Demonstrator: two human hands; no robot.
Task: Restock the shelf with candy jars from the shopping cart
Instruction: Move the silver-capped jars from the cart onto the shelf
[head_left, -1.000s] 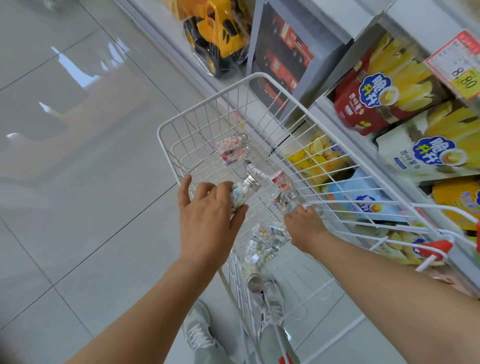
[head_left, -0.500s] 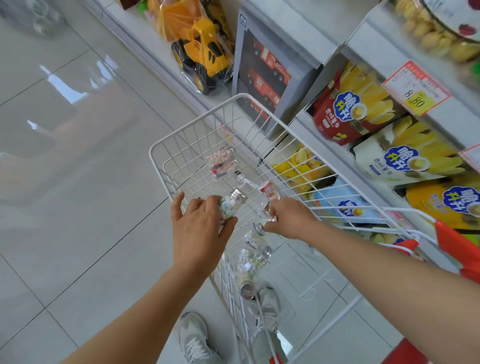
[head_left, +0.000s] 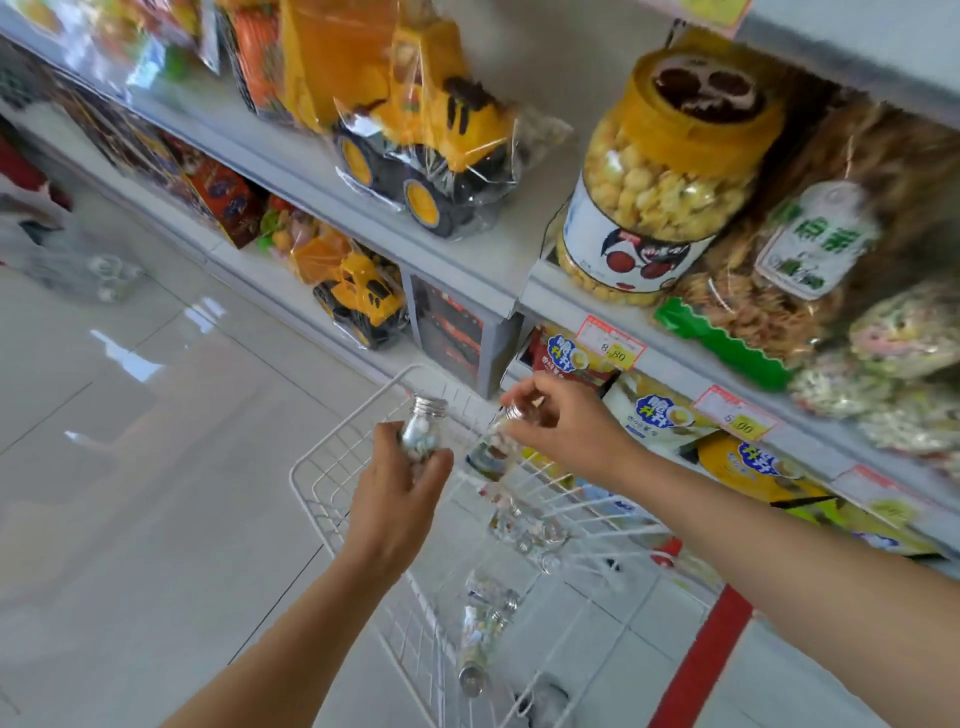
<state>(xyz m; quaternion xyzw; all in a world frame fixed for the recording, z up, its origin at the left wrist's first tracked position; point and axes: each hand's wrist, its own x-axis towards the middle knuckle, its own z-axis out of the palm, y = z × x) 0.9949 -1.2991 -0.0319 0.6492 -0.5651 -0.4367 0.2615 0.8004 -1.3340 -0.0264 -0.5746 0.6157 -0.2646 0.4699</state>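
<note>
The left hand (head_left: 402, 493) grasps a small candy jar (head_left: 422, 434) upright, silver cap on top, above the white shopping cart (head_left: 317, 499). The right hand (head_left: 569, 428) pinches a second jar (head_left: 491, 452) near its cap, tilted, just beside the first. More jars (head_left: 485, 631) lie in the cart, beside the shelf (head_left: 467, 260) with a toy truck (head_left: 431, 130)

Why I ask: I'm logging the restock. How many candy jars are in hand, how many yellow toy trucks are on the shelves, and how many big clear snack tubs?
Candy jars: 2, one in the left hand, one in the right hand
Yellow toy trucks: 2, one shelved above the other
Big snack tubs: 1
Total: 5
</note>
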